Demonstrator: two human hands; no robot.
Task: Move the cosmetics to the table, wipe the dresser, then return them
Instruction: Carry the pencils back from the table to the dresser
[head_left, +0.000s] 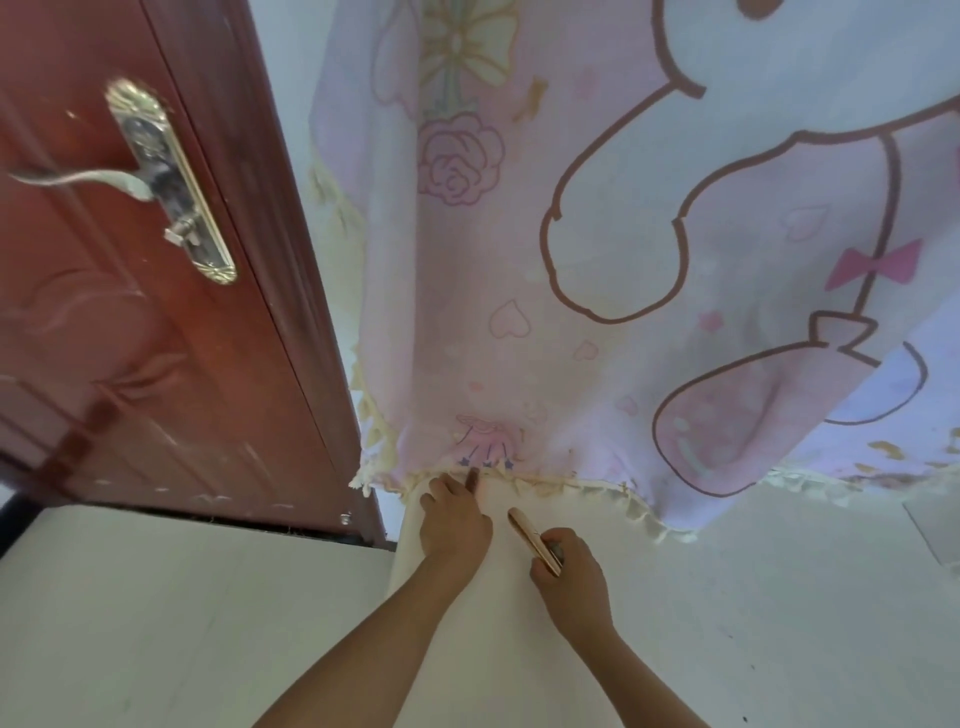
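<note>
My right hand (569, 566) grips a slim rose-gold cosmetic tube (535, 540), which sticks up and to the left out of my fist. My left hand (454, 514) reaches forward to the fringed bottom hem of a pink cartoon-print curtain (519, 291). Its fingers touch the hem next to a small dark tip; whether they hold anything I cannot tell. Both hands are in front of a pale cream fabric panel (488, 623) below the curtain. No dresser or table is visible.
A reddish-brown door (130, 312) with a metal lever handle (130, 176) stands at the left. White wall (779, 597) lies to the right of my hands, and pale floor (182, 597) to the lower left.
</note>
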